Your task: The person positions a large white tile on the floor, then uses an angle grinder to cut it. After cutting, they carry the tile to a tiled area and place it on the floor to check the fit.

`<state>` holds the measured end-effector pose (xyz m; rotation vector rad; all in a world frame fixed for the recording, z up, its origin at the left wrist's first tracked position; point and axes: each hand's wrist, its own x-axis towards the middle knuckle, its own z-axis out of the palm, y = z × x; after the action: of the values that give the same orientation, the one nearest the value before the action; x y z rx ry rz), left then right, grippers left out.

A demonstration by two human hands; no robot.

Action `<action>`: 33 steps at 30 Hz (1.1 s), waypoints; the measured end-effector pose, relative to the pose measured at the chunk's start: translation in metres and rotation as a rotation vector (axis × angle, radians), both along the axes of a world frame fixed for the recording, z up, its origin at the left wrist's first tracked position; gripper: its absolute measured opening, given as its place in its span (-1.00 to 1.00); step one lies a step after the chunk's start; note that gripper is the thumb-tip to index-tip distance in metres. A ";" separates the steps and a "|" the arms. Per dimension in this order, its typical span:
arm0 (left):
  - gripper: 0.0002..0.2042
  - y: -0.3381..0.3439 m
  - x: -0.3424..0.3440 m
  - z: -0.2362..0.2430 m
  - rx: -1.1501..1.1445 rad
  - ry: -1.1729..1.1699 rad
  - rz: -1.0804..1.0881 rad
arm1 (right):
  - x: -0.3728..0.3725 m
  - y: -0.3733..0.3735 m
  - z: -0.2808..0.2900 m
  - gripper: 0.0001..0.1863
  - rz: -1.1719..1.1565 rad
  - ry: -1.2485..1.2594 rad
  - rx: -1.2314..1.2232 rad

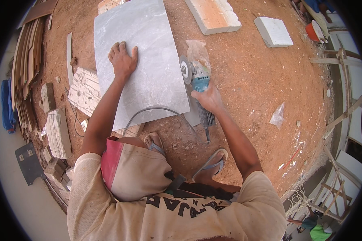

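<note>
A large grey marbled tile (pixel 149 60) lies in front of me, propped on pale blocks. My left hand (pixel 123 60) rests flat on its upper left part, fingers spread. My right hand (pixel 208 95) is wrapped round the blue-green body of an angle grinder (pixel 201 82) just off the tile's right edge. The grinder's cutting disc (pixel 185 70) stands tilted beside that edge; whether it touches the tile I cannot tell. From the grinder's rear end a dark power cord (pixel 149 108) appears to loop over the tile's near corner.
Pale blocks (pixel 84 90) sit under and left of the tile. Farther off are a long slab (pixel 215 16) and a white block (pixel 273 32). Planks (pixel 28 60) are stacked at left. A clear plastic scrap (pixel 277 115) lies right. My sandalled feet (pixel 211 164) are close by.
</note>
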<state>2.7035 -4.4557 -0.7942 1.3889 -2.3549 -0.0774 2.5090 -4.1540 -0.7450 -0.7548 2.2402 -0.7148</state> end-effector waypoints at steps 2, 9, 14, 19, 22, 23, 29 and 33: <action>-0.38 0.000 0.000 0.000 0.000 -0.002 0.005 | -0.001 -0.001 -0.002 -0.18 0.002 0.002 -0.003; -0.38 -0.001 0.001 -0.002 -0.012 0.018 -0.012 | -0.003 -0.006 -0.002 -0.18 0.001 -0.013 -0.017; -0.38 -0.004 0.003 -0.004 -0.027 0.036 -0.024 | -0.002 -0.009 0.002 -0.15 0.000 0.014 -0.008; -0.37 -0.004 0.003 -0.005 -0.026 0.030 -0.021 | -0.006 -0.011 -0.006 -0.16 0.010 0.034 -0.025; -0.37 -0.004 0.002 -0.005 -0.013 0.026 -0.018 | -0.006 -0.012 -0.010 -0.17 0.001 0.052 -0.046; -0.37 -0.003 0.002 -0.004 -0.005 0.026 -0.017 | -0.007 -0.012 -0.011 -0.18 0.001 0.057 -0.052; -0.35 -0.004 0.003 -0.006 -0.011 0.027 -0.019 | -0.009 -0.015 -0.011 -0.19 0.015 0.038 -0.031; -0.35 -0.004 0.002 -0.005 0.010 0.032 -0.024 | -0.007 -0.016 -0.007 -0.18 0.002 0.031 -0.020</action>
<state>2.7058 -4.4596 -0.7987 1.3547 -2.3478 -0.1182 2.5020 -4.1699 -0.7519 -0.7825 2.2628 -0.7305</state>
